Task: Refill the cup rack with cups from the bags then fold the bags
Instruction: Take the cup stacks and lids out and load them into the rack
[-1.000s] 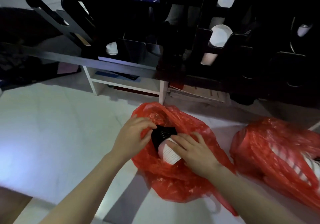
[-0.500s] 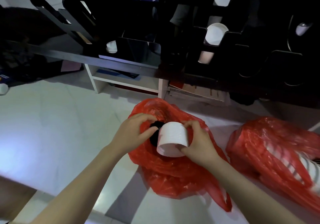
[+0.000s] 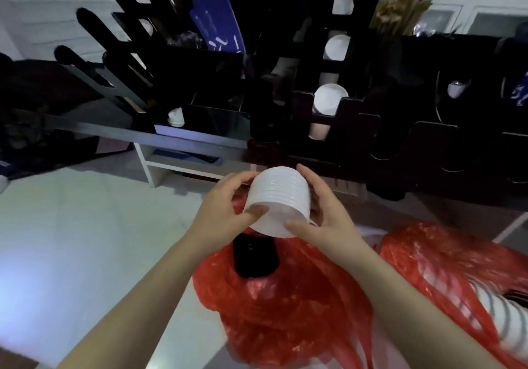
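Note:
A stack of white cups (image 3: 278, 197) is held in mid-air between both hands, base toward me. My left hand (image 3: 225, 211) grips its left side and my right hand (image 3: 325, 214) its right side. Below them lies an open red bag (image 3: 285, 305) with a stack of black cups (image 3: 255, 257) lying in its mouth. A second red bag (image 3: 457, 277) at the right holds white cups seen through the plastic. The black cup rack (image 3: 354, 117) stands behind, with white cups (image 3: 330, 102) in its middle slots.
A white shelf unit (image 3: 160, 162) sits under the rack's left part on the pale floor (image 3: 85, 240). Brown stirrers (image 3: 400, 11) and a blue packet (image 3: 217, 28) stick up from the rack's top. Dark clutter lies at far left.
Both hands have lifted the white cup stack up out of the red bag toward the rack. The black cups stayed in the bag's mouth.

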Demonstrator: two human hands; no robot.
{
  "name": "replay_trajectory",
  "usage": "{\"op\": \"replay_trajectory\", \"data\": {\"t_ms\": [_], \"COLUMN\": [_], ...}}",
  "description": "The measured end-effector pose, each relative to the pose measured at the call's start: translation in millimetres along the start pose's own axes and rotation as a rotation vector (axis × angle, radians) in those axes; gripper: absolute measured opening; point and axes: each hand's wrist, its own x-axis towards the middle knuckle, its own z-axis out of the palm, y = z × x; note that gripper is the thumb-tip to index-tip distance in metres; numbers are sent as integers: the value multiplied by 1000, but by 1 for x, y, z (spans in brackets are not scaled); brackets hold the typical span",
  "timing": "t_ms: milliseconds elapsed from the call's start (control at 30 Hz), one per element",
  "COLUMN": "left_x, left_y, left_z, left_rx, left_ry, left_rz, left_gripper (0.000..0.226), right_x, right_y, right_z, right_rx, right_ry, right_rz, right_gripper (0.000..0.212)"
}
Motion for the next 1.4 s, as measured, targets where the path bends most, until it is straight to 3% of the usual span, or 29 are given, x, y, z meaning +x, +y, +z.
{"op": "replay_trajectory", "data": {"t_ms": [200,367,600,800,1000,1233,1400], "left_x": [10,12,34,67,97,119,122], "left_y": [-2,-29,-88,-144,-167,-181,-188], "left_z": [-32,-64,-141,-195,-198,-195,-200], "left_rx": [70,94,32,343,608,715,730], "left_ry": [33,78,96,12,-154,-145,-160], "left_rz": [5,12,23,58,238,356,391], "left_gripper": [53,51,53,63,76,82,82], "right_x": [35,61,119,189,247,278,287], "right_y": [-18,-24,-49,-75,-87,-82,-78], "right_z": [1,41,120,172,181,193,203], "right_rx": [-9,-25,-43,-17,-397,-1093,-1351], "right_ry": [-94,-61,194,437,581,385,267], "right_rz": [-41,-94,-145,-212,-270,-260,-258], "right_gripper": [71,66,55,59,74,80,81]}}
